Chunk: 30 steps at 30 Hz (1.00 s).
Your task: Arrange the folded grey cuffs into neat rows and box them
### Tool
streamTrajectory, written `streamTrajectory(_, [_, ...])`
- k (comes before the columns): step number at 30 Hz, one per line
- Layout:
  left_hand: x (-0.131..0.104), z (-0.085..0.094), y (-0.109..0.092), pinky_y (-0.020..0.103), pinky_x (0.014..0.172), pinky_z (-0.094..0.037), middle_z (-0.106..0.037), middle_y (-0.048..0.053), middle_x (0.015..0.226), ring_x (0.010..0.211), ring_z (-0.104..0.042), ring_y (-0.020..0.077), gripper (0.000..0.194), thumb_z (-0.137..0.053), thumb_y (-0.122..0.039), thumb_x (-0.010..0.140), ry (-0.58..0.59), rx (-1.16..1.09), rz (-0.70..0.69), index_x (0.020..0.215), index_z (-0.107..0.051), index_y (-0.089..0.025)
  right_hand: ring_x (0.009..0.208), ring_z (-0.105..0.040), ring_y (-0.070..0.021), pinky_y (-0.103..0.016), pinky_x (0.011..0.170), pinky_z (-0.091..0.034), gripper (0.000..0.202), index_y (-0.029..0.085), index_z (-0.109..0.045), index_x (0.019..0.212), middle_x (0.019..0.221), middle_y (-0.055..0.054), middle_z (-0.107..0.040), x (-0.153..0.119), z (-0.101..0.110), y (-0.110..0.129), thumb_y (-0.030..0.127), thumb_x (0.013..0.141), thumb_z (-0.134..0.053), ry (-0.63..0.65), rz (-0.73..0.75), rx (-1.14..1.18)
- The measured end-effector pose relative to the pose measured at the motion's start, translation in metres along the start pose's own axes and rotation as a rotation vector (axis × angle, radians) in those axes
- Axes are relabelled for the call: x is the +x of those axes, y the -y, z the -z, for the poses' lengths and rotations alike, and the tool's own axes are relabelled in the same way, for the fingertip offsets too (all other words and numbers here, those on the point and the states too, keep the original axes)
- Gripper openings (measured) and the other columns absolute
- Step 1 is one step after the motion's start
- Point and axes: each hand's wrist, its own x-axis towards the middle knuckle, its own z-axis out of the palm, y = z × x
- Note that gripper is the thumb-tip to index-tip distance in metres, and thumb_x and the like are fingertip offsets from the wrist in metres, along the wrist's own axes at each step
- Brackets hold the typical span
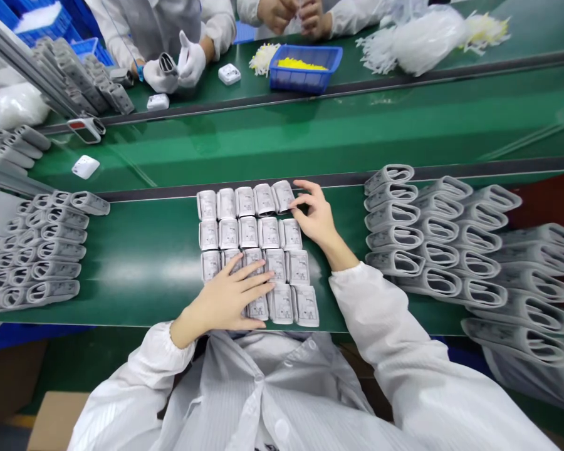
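Observation:
Folded grey cuffs with printed faces (247, 232) lie in rows on the green bench in front of me. My left hand (232, 291) rests on the front-left part of this block, palm down and fingers spread, covering some of the cuffs. At the far right corner, my right hand (316, 216) has its thumb and a bent finger closed on the right edge of a cuff (282, 195), which sits slightly tilted. Another finger stretches past its upper corner.
Stacked rolled cuffs stand at the left (59, 254) and right (395, 219). A raised dark strip (169, 191) borders the bench. Across the green belt (244, 141), a gloved co-worker's hand (190, 62) holds a cuff near a blue basket (305, 75) of yellow pieces. White devices (85, 166) lie about.

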Motion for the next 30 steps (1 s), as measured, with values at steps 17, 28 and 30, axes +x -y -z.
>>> streamTrajectory(17, [0.027,0.015,0.057,0.061,0.129,-0.052,-0.082,0.012,0.145,0.139,-0.074,0.0333,0.054,-0.06,-0.065,0.111,-0.475,-0.125,0.059,0.147,-0.073,-0.027,0.152,-0.067,-0.0337,-0.058,0.129,-0.059,0.049,0.03,-0.07,0.137,0.159,-0.012,-0.073,0.003,0.001,-0.003,0.046,0.09,-0.07,-0.117,-0.243,0.184])
streamTrajectory(28, [0.023,0.005,0.173,0.051,0.111,-0.059,-0.085,0.015,0.124,0.119,-0.077,0.0336,0.054,-0.053,-0.059,0.111,-0.585,-0.258,0.8,0.126,-0.085,-0.019,0.132,-0.074,-0.041,-0.073,0.122,-0.057,0.059,0.03,-0.077,0.143,0.145,-0.014,-0.082,-0.004,0.001,0.003,0.071,0.102,-0.065,-0.033,-0.164,-0.143])
streamTrajectory(30, [0.035,0.002,0.177,0.047,0.108,-0.062,-0.087,0.014,0.126,0.117,-0.08,0.0323,0.059,-0.063,-0.063,0.106,-0.64,-0.387,0.748,0.139,-0.082,-0.018,0.123,-0.078,-0.0364,-0.064,0.113,-0.064,0.062,0.03,-0.072,0.147,0.152,-0.014,-0.079,-0.007,0.004,0.0,0.07,0.1,-0.069,-0.11,-0.165,-0.066])
